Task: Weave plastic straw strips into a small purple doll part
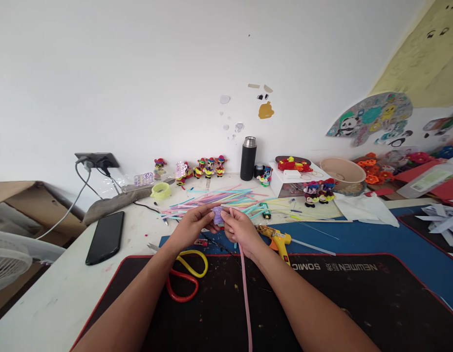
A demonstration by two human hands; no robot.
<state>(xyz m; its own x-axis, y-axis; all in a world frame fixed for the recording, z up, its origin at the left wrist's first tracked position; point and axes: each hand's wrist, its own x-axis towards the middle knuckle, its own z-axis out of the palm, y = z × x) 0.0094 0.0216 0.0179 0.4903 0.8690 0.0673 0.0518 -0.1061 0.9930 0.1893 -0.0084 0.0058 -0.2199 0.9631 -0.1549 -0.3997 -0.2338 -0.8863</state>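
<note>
Glue gun [281,240] beside right wrist [252,243].

Both forearms, bare, enter from the near side and converge towards the worktop's [70,293] far edge. Left hand [197,224]: raised, back of the hand partly visible, thumb and index finger brought together in a pinch, remaining fingers bent beneath. Right hand [241,230]: raised just beside the left, thumb directed towards the left thumb, fingers curled inward in a closed grip. Fingertips of the two hands near one another. Left wrist [172,245] and right wrist [256,249]: well apart, each roughly in line with its forearm. Undersides of the fingers: largely hidden.
</note>
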